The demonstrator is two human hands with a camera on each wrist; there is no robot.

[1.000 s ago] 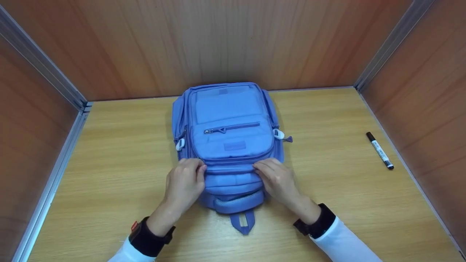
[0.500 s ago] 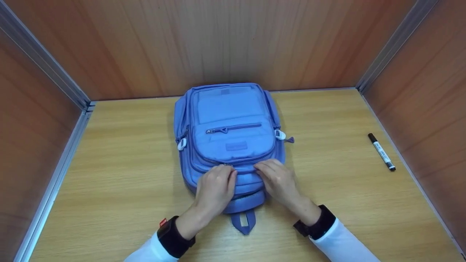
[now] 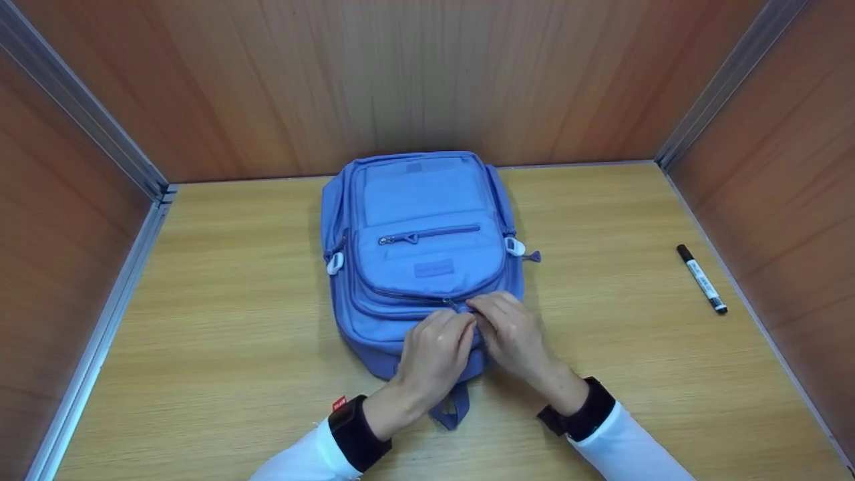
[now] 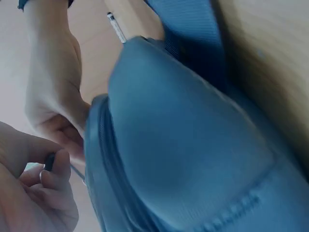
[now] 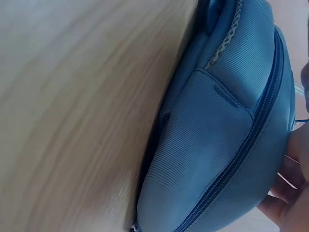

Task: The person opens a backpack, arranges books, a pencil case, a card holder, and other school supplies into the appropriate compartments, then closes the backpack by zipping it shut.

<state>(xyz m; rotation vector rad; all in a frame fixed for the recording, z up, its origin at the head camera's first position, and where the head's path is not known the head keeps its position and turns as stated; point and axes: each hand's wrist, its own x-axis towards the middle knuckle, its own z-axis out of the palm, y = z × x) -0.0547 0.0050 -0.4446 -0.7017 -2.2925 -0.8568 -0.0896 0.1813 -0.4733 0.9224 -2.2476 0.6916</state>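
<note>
A blue backpack [image 3: 427, 194] lies front side up on the table, its top handle [image 3: 475, 364] toward me, partly covered by my hands. My left hand [image 3: 433, 354] pinches a dark zipper pull [image 4: 49, 162] between thumb and finger; a thin cord runs from it toward the bag in the left wrist view. The metal slider [image 3: 449, 302] shows just above the fingers, on the zipper of the front pocket. Right beside it, my right hand [image 3: 513, 334] grips the bag's fabric at the upper right of that pocket, with its fingertips curled in.
A black-capped marker [image 3: 701, 279] lies on the table [image 3: 234, 300] at the right. Wooden panels [image 3: 414, 80] with metal edge strips [image 3: 159, 220] stand at the back and both sides. The backpack's hanging loop [image 3: 457, 407] points toward the front edge.
My left hand has slid to the right along the front pocket's zipper with the zipper pull, from the bag's left side up to my right hand. The right hand has held its place.
</note>
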